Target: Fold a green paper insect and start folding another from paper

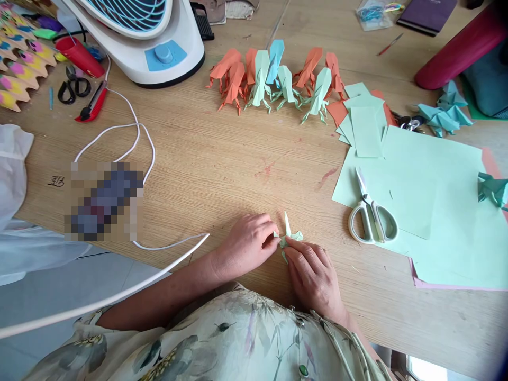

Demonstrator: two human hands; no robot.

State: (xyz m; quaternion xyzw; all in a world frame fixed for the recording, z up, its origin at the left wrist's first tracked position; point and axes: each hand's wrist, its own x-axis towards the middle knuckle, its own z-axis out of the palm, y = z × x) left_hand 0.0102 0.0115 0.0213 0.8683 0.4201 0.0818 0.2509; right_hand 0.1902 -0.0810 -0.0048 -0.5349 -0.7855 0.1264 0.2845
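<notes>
A small pale green folded paper figure (pixel 292 234) is held between both hands at the table's front edge, one narrow point of it sticking up. My left hand (pixel 251 241) pinches a tip on its left side between thumb and fingers. From the right, my right hand (pixel 313 270) grips the body, fingers closed over it. The lower part of the figure is mostly covered by my fingers. To the right, white-handled scissors (pixel 371 211) lie partly open on large pale green sheets (pixel 452 211).
Several folded paper figures in orange, green and blue (pixel 274 61) stand at the back. Small green paper pieces (pixel 367 129) lie right of them. A white fan (pixel 170 47), a red cutter (pixel 93 103), black scissors (pixel 73 87) and a white cable (pixel 153 153) are on the left.
</notes>
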